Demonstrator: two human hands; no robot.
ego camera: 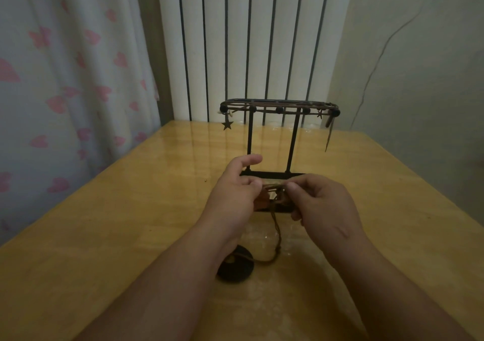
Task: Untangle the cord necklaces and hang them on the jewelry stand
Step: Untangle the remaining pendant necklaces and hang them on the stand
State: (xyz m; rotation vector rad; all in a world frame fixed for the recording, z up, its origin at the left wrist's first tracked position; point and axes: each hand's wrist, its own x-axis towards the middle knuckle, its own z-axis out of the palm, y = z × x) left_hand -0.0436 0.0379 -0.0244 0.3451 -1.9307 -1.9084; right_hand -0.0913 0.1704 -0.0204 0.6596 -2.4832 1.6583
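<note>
A black metal jewelry stand [271, 136] rises mid-table on two posts, its top bar lined with round knobs. One cord necklace with star charms [227, 125] is draped along that bar, a loose end hanging at the right. Just in front of the stand's base, my left hand [235, 191] and my right hand [324, 204] pinch a tangle of brown cord [275, 192] between them. From the tangle a cord strand [277, 236] drops to a dark round pendant [235, 263] lying on the table, partly hidden by my left forearm.
The glossy wooden table [131, 223] fills the lower view. A white radiator [248, 39] stands behind it, a curtain with pink hearts [65, 78] hangs at the left, and a wall [419, 65] closes the right side.
</note>
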